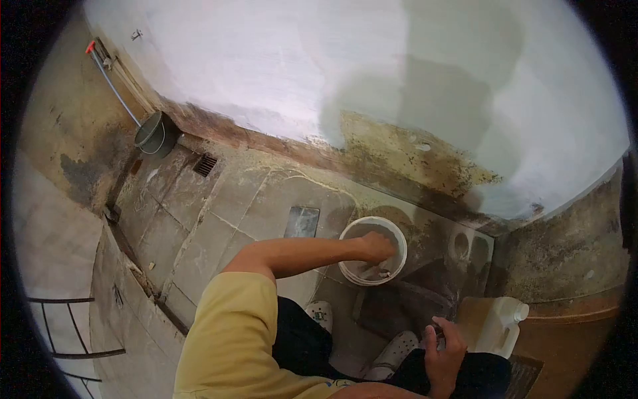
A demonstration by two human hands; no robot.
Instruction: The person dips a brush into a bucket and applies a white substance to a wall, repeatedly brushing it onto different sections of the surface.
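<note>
My left hand (378, 248) reaches into a white-rimmed round bucket (343, 256). Its fingers are curled downward over the greyish contents, and a small pale bit shows below them near the inner wall. What the fingers grip, if anything, I cannot make out. Close to my right knee, my right hand (444, 354) is raised with thumb and fingers loosely bent and apart, and no object shows in it. Beside that hand stands a translucent plastic jerrycan (490, 324) with a white cap and yellowish liquid.
A small dark rectangular plate (302, 221) lies on the tiled floor (232, 199). Near the far corner are a dark bucket (157, 135) with a wire handle and a floor drain grate (205, 165). The wall (252, 66) is whitewashed above a stained strip.
</note>
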